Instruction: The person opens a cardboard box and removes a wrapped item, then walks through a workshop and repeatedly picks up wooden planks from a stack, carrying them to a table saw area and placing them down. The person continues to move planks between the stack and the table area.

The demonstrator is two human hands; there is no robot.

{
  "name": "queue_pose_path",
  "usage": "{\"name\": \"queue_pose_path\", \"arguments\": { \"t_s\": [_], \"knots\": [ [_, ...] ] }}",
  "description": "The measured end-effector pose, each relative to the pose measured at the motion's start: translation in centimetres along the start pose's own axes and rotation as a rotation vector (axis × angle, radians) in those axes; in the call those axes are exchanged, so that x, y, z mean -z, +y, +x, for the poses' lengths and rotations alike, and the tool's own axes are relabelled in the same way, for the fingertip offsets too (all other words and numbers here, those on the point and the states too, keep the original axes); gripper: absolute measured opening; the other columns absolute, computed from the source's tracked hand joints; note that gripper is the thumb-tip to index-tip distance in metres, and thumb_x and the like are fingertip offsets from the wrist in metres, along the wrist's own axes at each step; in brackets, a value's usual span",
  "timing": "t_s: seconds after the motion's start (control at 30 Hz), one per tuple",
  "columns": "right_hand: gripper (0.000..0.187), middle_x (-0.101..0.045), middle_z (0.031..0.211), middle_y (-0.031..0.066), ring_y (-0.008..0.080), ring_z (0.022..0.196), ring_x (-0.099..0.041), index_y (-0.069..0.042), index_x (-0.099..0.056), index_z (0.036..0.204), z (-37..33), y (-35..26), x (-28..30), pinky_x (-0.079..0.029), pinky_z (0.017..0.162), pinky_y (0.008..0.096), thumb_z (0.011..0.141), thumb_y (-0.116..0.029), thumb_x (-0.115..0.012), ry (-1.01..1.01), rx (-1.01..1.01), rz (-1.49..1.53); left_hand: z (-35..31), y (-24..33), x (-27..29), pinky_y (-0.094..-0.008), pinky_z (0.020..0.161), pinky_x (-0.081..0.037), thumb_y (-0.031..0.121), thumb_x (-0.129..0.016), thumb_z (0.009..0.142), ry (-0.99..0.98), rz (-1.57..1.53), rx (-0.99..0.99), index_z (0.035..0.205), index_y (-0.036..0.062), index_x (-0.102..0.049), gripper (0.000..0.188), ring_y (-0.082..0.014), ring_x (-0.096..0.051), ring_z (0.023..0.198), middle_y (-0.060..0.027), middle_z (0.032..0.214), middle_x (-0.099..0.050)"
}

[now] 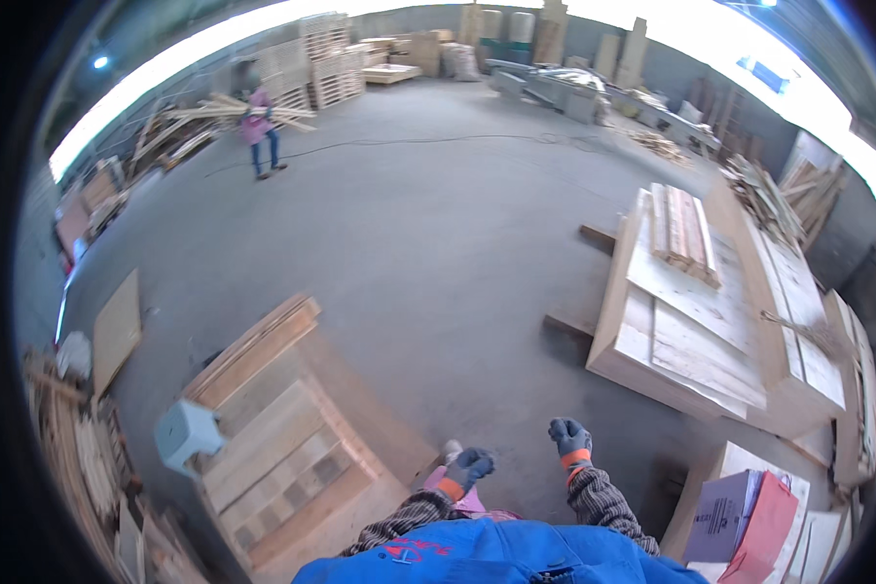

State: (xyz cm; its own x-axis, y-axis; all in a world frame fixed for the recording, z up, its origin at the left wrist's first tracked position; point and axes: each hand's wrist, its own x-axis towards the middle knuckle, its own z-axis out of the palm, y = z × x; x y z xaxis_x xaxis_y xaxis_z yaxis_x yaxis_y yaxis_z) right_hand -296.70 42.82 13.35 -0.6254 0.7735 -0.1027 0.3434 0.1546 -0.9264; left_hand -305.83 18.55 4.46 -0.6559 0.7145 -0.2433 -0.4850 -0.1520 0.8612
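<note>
My left hand [469, 469], in a dark grey glove with an orange cuff, hangs in front of my body with its fingers curled in. No object shows in it. A little to the right and higher is my right hand [569, 440], gloved the same way and closed into a loose fist, with nothing visible in it. The two hands are apart and touch nothing. Nearest to the left one is a wooden pallet-like stack [292, 448] of planks and blocks. Right of my right hand stand a purple box [722, 516] and a red sheet [764, 526] on boards.
A pale blue plastic stool [187, 435] stands by the pallet-like stack. Large plywood stacks [691, 360] on beams lie at the right, topped with a bundle of slats [684, 232]. At far left another person [260, 131] carries long wood strips. A cable [399, 142] crosses the floor.
</note>
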Motion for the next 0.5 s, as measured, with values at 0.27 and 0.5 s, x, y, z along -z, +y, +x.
{"name": "queue_pose_path", "arguments": {
  "t_s": [0.27, 0.5],
  "knots": [
    [0.053, -0.066, 0.110, 0.0187, 0.0313, 0.106, -0.063, -0.009, -0.062, 0.121, 8.1, 19.6, 9.5, -0.049, 0.089, 0.0435, 0.086, -0.048, -0.059, 0.096, -0.770, -0.459, 14.3, 16.3, 7.2, -0.0255, 0.068, -0.050, 0.018, -0.069, 0.088, 0.245, 0.069, -0.222, 0.090, 0.0060, -0.060, 0.015, -0.0100, -0.060, 0.072, -0.0038, 0.079, -0.067],
    [0.058, -0.063, 0.119, 0.0193, 0.0341, 0.111, -0.061, -0.007, -0.054, 0.131, 8.0, 22.5, 4.4, -0.046, 0.094, 0.0468, 0.087, -0.045, -0.058, -0.208, -0.771, -0.687, 24.7, 24.6, 11.6, -0.0231, 0.064, -0.049, 0.018, -0.068, 0.089, 0.308, 0.044, -0.139, 0.092, 0.0054, -0.061, 0.015, -0.0093, -0.059, 0.068, -0.0038, 0.078, -0.067]
  ]
}}
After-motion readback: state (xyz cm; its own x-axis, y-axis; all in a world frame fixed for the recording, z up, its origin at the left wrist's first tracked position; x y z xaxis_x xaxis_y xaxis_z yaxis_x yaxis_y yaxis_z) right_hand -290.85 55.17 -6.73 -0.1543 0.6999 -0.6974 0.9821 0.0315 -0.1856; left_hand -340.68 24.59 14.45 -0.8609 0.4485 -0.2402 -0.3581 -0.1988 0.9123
